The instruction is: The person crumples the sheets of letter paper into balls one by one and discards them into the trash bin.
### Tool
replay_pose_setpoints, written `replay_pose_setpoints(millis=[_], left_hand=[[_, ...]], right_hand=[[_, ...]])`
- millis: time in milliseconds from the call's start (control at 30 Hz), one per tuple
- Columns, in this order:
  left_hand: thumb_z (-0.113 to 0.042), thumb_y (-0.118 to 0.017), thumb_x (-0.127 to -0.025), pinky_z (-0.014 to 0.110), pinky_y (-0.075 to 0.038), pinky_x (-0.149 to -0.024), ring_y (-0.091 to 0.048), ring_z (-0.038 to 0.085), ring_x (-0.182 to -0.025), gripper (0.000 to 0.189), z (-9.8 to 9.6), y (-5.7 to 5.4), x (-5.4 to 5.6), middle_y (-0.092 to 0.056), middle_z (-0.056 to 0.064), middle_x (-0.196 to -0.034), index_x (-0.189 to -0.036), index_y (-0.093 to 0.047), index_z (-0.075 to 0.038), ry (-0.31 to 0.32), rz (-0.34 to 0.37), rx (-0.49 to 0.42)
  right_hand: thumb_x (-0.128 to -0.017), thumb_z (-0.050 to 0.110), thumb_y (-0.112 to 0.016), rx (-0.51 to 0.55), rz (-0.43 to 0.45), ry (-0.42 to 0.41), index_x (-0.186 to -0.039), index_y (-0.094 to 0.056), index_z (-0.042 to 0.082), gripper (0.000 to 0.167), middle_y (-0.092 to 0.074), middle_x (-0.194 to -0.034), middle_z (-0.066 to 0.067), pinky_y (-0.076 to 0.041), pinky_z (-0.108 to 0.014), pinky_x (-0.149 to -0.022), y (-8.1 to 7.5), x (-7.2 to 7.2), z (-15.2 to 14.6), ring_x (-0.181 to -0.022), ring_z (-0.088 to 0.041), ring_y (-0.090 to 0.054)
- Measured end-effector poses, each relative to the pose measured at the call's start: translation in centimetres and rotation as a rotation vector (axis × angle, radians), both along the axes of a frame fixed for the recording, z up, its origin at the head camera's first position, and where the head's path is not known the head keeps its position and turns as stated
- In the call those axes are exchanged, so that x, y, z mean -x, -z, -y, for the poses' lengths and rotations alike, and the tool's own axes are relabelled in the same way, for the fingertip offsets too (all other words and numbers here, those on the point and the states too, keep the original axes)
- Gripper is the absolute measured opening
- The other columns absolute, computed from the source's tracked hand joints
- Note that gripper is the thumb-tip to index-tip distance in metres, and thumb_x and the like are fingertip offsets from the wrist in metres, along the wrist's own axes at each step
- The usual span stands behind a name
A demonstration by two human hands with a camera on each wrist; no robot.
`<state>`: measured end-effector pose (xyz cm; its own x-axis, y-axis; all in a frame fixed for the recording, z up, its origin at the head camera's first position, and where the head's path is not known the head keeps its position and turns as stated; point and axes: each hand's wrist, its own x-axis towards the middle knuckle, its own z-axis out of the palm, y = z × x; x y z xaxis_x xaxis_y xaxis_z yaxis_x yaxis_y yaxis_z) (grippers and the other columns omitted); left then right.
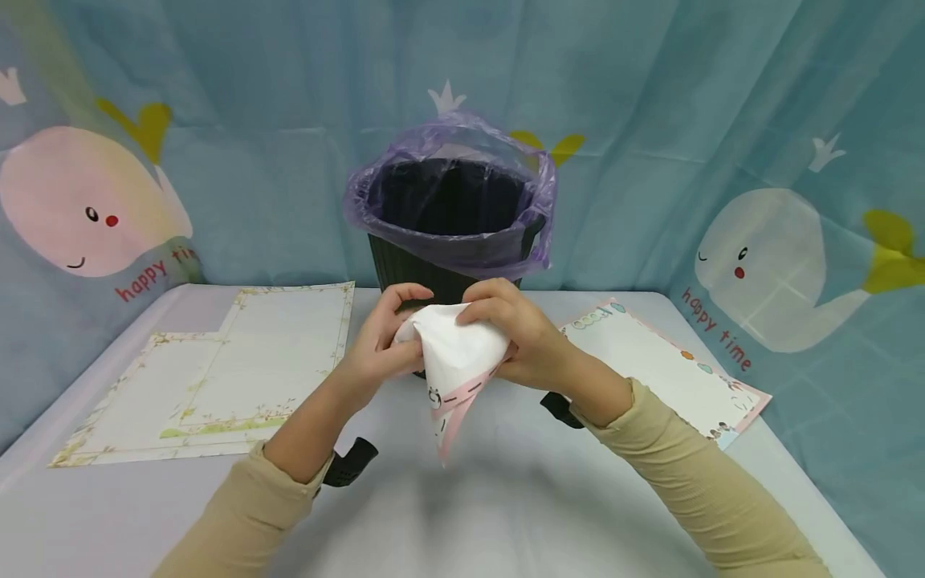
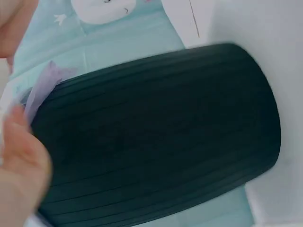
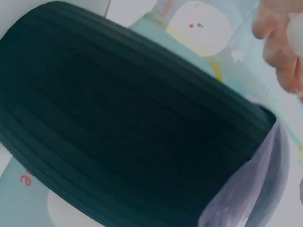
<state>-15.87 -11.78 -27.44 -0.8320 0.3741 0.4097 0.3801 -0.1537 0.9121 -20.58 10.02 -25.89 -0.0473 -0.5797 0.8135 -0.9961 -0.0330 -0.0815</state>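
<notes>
A: In front of the ribbed trash bin [image 1: 405,266], what's in the hands?
B: One folded sheet of paper [image 1: 462,341]. Left hand [image 1: 386,337] pinches its left side, thumb and fingers bent. Right hand [image 1: 516,333] grips the right side, fingers curled over the top.
A: Sheet's shape?
B: Bunched, white at the top, tapering to a point at the bottom. Pink border with black marks shows on the lower part. Held up over the tabletop [image 1: 462,534], between the hands.
A: Touching the bin?
B: Can't tell from head view.
A: Bin status?
B: Upright, dark, set at the back of the tabletop. Purple plastic bag [image 1: 480,250] lines it, folded out over the rim. Both wrist views mostly fill with the bin's side; the hand at the edge of left wrist view is blurred.
A: Other paper?
B: Left side: floral-bordered sheet [image 1: 282,345] overlapping a second bordered sheet [image 1: 130,397], both flat. Right side: pink-edged sheet [image 1: 650,361], flat, partly behind the right forearm.
A: Anything else?
B: Tan sleeves [image 1: 238,506] on both arms. Black device [image 1: 352,463] by each wrist. Blue curtain [image 1: 636,120] around the back and sides, whale prints, "happy time" in red.
</notes>
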Motion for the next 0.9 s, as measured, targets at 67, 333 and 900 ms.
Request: replay_pose_setpoints(millis=[67, 333, 900], left_hand=[[-0.021, -0.057, -0.089, 0.027, -0.051, -0.081, -0.051, 0.019, -0.104, 0.060, 0.1, 0.0, -0.1, -0.048, 0.018, -0.125, -0.136, -0.031, 0.005, -0.075, -0.031, 0.061], [-0.043, -0.069, -0.087, 0.053, -0.040, -0.100, -0.043, 0.031, -0.127, 0.083, 0.2, -0.8, -1.4, -0.039, 0.015, -0.145, -0.149, -0.027, -0.007, -0.227, 0.021, 0.357], [-0.033, -0.060, -0.087, 0.020, -0.043, -0.075, -0.048, 0.010, -0.090, 0.053, -1.6, 1.2, 1.4, -0.050, 0.007, -0.109, -0.117, -0.040, 0.007, -0.292, -0.008, -0.027]], right_hand=[[-0.059, -0.021, -0.076, 0.064, 0.001, 0.027, -0.100, -0.055, -0.001, 0.051, -0.054, -0.101, -0.023, -0.049, -0.030, -0.082, 0.2, 0.1, 0.1, -0.095, -0.037, -0.052], [-0.057, -0.028, -0.055, 0.217, -0.009, 0.142, -0.087, -0.058, 0.000, 0.041, -0.057, -0.088, -0.018, -0.046, -0.029, -0.077, 1.1, 0.5, 0.4, -0.085, -0.033, -0.053], [-0.077, 0.001, -0.070, 0.091, 0.132, 0.251, -0.119, -0.044, -0.004, 0.049, -0.053, -0.106, -0.020, -0.044, -0.040, -0.076, 1.8, -0.3, 2.5, -0.093, -0.032, -0.050]])
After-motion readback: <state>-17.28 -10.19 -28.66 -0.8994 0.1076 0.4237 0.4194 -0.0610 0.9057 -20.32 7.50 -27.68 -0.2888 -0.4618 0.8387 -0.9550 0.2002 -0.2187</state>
